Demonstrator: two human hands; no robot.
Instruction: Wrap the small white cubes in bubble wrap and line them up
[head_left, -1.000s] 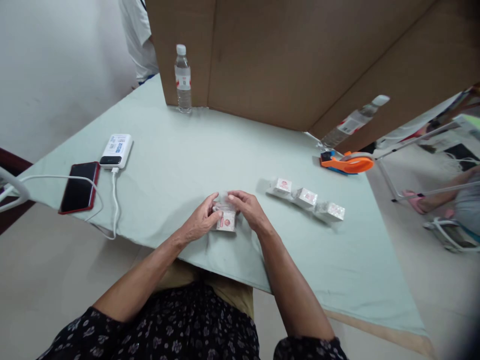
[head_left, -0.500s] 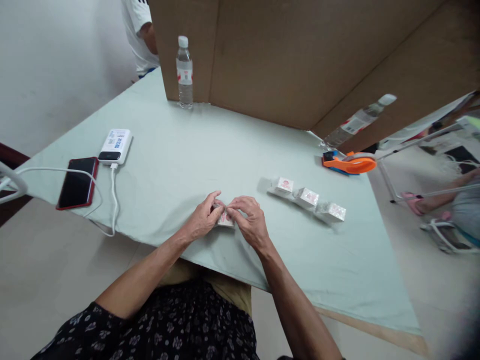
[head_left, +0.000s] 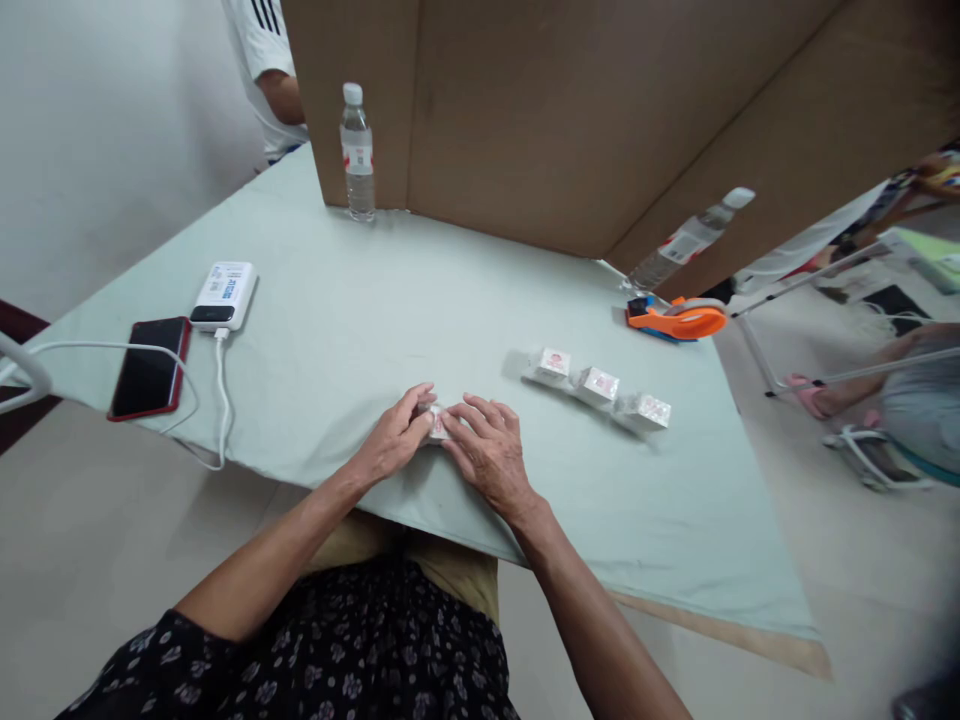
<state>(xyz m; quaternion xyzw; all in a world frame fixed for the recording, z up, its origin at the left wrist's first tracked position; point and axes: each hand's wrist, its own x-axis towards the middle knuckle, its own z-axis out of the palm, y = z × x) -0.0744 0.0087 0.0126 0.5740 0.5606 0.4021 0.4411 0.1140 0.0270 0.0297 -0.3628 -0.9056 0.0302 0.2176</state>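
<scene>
A small white packet with a red mark (head_left: 435,424) lies on the pale green table (head_left: 375,310) near its front edge, mostly covered by my hands. My left hand (head_left: 394,440) grips it from the left with curled fingers. My right hand (head_left: 487,450) presses on it from the right, fingers close together over it. To the right, three similar small wrapped packets (head_left: 598,387) lie in a row on the table, apart from both hands.
A red phone (head_left: 148,380) and white power bank (head_left: 223,296) with cables lie at the left. An upright water bottle (head_left: 358,155) stands before a big cardboard box (head_left: 570,110). An orange tape dispenser (head_left: 675,320) and a tilted bottle (head_left: 686,240) sit right. A person in white stands behind.
The packet was held up showing its red mark; both hands have lowered and pressed it down onto the table, and now cover most of it.
</scene>
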